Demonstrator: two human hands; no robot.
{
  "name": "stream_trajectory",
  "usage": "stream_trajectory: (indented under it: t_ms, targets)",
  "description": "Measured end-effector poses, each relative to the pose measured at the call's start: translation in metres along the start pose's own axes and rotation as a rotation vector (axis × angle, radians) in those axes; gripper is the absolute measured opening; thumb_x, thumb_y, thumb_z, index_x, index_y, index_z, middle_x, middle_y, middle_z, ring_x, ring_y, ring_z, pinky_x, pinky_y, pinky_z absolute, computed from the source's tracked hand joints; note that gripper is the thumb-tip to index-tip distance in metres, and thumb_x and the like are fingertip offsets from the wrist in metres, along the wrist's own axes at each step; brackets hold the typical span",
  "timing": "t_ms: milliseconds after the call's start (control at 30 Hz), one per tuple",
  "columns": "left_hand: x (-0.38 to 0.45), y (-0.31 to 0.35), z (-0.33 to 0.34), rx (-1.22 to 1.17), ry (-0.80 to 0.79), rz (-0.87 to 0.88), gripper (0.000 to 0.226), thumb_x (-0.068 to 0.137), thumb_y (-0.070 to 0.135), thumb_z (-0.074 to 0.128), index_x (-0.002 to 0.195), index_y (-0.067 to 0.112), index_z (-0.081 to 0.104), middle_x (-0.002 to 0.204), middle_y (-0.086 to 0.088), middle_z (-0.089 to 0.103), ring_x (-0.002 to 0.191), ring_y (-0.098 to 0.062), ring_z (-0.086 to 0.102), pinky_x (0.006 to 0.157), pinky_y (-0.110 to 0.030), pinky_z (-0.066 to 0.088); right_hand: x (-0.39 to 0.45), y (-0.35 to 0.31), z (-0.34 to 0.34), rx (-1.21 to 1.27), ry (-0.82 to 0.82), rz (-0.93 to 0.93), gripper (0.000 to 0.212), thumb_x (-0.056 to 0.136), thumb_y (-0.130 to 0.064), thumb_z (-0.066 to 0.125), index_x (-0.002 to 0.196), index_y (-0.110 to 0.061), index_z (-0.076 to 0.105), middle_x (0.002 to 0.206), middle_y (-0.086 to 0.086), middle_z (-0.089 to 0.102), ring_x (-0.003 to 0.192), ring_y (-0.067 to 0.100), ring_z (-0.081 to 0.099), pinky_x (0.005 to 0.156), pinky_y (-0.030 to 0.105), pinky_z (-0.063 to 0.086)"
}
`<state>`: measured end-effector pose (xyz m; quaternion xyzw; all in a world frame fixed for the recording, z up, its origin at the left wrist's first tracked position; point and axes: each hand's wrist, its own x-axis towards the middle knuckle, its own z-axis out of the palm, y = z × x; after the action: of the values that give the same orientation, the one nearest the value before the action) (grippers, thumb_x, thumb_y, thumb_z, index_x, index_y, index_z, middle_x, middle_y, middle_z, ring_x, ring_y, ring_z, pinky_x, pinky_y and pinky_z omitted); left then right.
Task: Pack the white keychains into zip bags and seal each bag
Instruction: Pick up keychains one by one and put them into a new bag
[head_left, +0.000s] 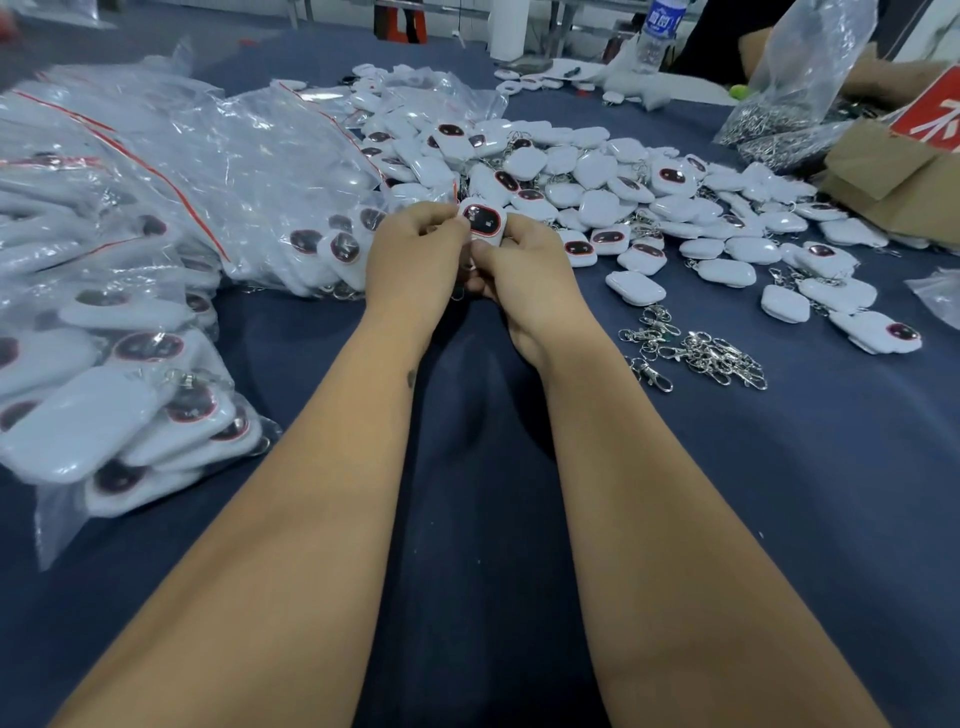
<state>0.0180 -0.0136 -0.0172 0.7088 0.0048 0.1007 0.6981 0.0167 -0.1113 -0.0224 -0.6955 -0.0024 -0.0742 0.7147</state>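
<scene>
I pinch one keychain (484, 222) between both hands: left hand (415, 249) curled on its left edge, right hand (524, 265) on its right and lower end, dark window facing me so I can check it. Whether a bag already wraps it, I cannot tell; my fingers hide its ring. The loose pile (623, 192) lies just beyond, filled bags (156, 208) to my left.

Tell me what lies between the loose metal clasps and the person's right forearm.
Only bare dark blue cloth separates the metal clasps from the right forearm, in the head view.
</scene>
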Motion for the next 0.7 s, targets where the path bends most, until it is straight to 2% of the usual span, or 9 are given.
stream_trajectory:
  t_ms: [100,167,300,400,467,533,600,700]
  targets:
    - [-0.0055,0.0042,0.0005,-0.086,-0.051,-0.004,0.03,0.082,0.019,0.057,0.061,0.034,0.073,0.059,0.005,0.063,0.051,-0.01,0.054,0.047,-0.019,0.044,-0.0002,-0.0004,-0.0012,0.007,0.005,0.005,0.023,0.09,0.008,0.05,0.095,-0.008,0.065,0.068,-0.001,0.064,0.054,0.008,0.058,0.053,0.02,0.046]
    - [-0.0076,0.0067,0.0004,-0.1,-0.074,-0.009,0.028,0.082,0.021,0.058,0.061,0.032,0.073,0.055,0.007,0.061,0.046,-0.009,0.053,0.045,-0.019,0.044,-0.0013,-0.0002,-0.0012,-0.001,-0.012,-0.018,0.023,0.09,0.007,0.05,0.093,-0.009,0.066,0.064,-0.003,0.064,0.05,0.005,0.057,0.05,0.019,0.045]
    - [-0.0047,0.0053,-0.0006,-0.058,-0.07,-0.02,0.024,0.094,0.011,0.054,0.084,0.024,0.071,0.055,0.011,0.062,0.039,-0.002,0.049,0.04,-0.015,0.038,-0.0011,0.0,0.0009,-0.021,-0.017,-0.031,0.02,0.089,0.006,0.052,0.093,-0.006,0.067,0.064,-0.002,0.064,0.052,0.007,0.058,0.051,0.02,0.046]
    - [-0.0034,0.0045,-0.0026,-0.025,-0.072,-0.012,0.02,0.095,0.01,0.054,0.1,0.016,0.073,0.067,0.006,0.064,0.047,0.002,0.054,0.044,-0.013,0.04,-0.0014,-0.0034,0.0018,0.03,-0.021,0.008,0.015,0.088,0.002,0.051,0.086,-0.007,0.062,0.06,-0.001,0.063,0.052,0.015,0.06,0.054,0.026,0.049]
    - [-0.0033,0.004,-0.0039,-0.013,-0.082,0.0,0.019,0.096,0.011,0.054,0.101,0.016,0.072,0.071,0.006,0.064,0.05,0.004,0.054,0.047,-0.013,0.043,-0.0006,-0.0047,0.0012,0.104,-0.008,0.046,0.02,0.09,-0.001,0.048,0.074,-0.012,0.052,0.058,0.001,0.061,0.053,0.021,0.061,0.063,0.037,0.053]
    - [-0.0033,0.0041,-0.0055,-0.014,-0.089,0.01,0.018,0.096,0.011,0.055,0.097,0.019,0.072,0.071,0.006,0.063,0.048,0.003,0.052,0.047,-0.013,0.042,0.0005,-0.0039,0.0,0.14,0.015,0.07,0.023,0.094,-0.005,0.046,0.074,-0.016,0.048,0.064,0.002,0.063,0.058,0.026,0.062,0.071,0.043,0.055]
    - [-0.003,0.0043,-0.0072,-0.012,-0.086,0.014,0.019,0.095,0.012,0.058,0.09,0.023,0.072,0.072,0.005,0.064,0.051,-0.002,0.053,0.048,-0.014,0.044,0.0003,-0.0031,-0.0004,0.135,0.019,0.063,0.018,0.096,-0.007,0.045,0.082,-0.015,0.051,0.07,0.002,0.064,0.06,0.026,0.064,0.07,0.041,0.057]
    - [-0.0026,0.0048,-0.0084,-0.037,-0.094,-0.003,0.019,0.091,0.012,0.06,0.08,0.022,0.072,0.07,-0.001,0.063,0.053,-0.012,0.049,0.048,-0.019,0.042,-0.0014,-0.0023,0.0006,0.098,-0.008,0.013,0.026,0.097,-0.006,0.041,0.08,-0.015,0.059,0.061,-0.001,0.066,0.054,0.019,0.062,0.054,0.029,0.053]
